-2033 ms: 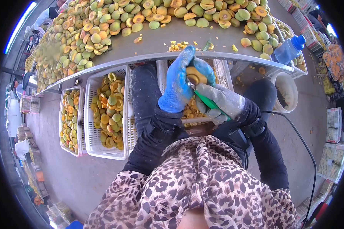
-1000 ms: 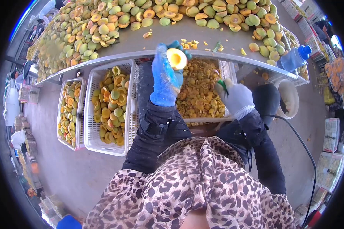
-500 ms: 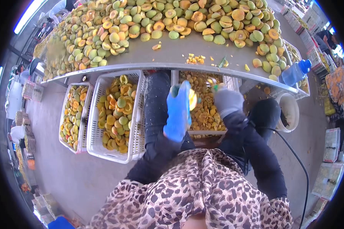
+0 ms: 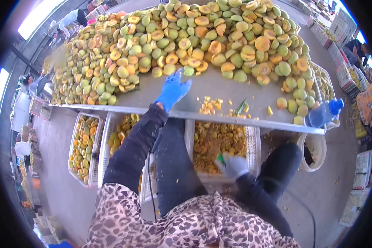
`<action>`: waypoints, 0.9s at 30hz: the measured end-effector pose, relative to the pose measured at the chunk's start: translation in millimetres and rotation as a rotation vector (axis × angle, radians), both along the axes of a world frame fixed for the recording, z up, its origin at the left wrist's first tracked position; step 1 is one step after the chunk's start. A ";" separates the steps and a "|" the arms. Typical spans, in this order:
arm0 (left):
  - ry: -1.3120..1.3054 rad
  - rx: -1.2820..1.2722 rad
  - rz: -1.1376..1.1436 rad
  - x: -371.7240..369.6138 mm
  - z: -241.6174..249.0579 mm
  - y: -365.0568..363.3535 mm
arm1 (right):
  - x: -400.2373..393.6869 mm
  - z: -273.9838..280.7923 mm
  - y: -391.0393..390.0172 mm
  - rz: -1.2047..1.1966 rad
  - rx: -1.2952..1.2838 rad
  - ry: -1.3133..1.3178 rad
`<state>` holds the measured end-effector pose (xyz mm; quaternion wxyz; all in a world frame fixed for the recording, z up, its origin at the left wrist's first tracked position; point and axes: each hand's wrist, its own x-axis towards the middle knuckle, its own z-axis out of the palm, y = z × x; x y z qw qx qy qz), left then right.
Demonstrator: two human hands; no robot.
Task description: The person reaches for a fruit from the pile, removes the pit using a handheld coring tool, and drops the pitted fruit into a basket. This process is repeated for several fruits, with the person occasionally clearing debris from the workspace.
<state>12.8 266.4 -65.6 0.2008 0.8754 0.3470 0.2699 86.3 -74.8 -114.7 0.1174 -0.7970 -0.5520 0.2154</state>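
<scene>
Right, nearest the camera: leopard-print top (image 4: 194,223) and dark trousers (image 4: 177,165) of the seated person. Right hand (image 4: 234,165) in a grey glove sits low, just over the near edge of the white crate (image 4: 252,144) between the knees. Fingers curled tight round a green-handled tool (image 4: 221,159); only the green end shows, blade not visible. That crate is full of orange fruit halves (image 4: 217,142).

Left of it, under the table, two more white crates: middle crate (image 4: 105,144), partly hidden by the left arm, and left crate (image 4: 80,146), both holding yellow-green halves. Right of the knees, a white bucket (image 4: 314,151) on the floor.

Next, the metal table (image 4: 219,89). Scraps (image 4: 213,105) of orange flesh lie near its front edge. A blue-capped bottle (image 4: 324,112) lies at the right end of that edge.

Left hand (image 4: 172,89) in a blue glove is stretched out over the table, fingers spread and loose, holding nothing. Fingertips just short of the near edge of the fruit pile (image 4: 186,37), closest to a green fruit (image 4: 188,70).

Pile covers the far part of the table: mixed whole and halved fruit, green and orange.

Far left, another person's light sleeve (image 4: 68,18).
</scene>
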 end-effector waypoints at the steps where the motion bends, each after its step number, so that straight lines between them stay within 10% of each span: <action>1: 0.121 -0.079 -0.017 20.2 -10.3 20.4 | -0.1 7.5 0.5 0.008 -0.042 0.066; 10: 0.504 0.210 0.119 79.7 -45.3 53.4 | 28.4 15.4 16.0 -0.001 -0.119 0.160; 16: -0.500 -1.311 -0.336 34.7 32.3 -29.6 | 44.8 83.0 49.2 -0.068 0.559 0.339; 27: -0.841 -1.170 -0.174 -7.4 80.7 -188.2 | 8.0 120.8 43.0 -0.053 0.604 0.284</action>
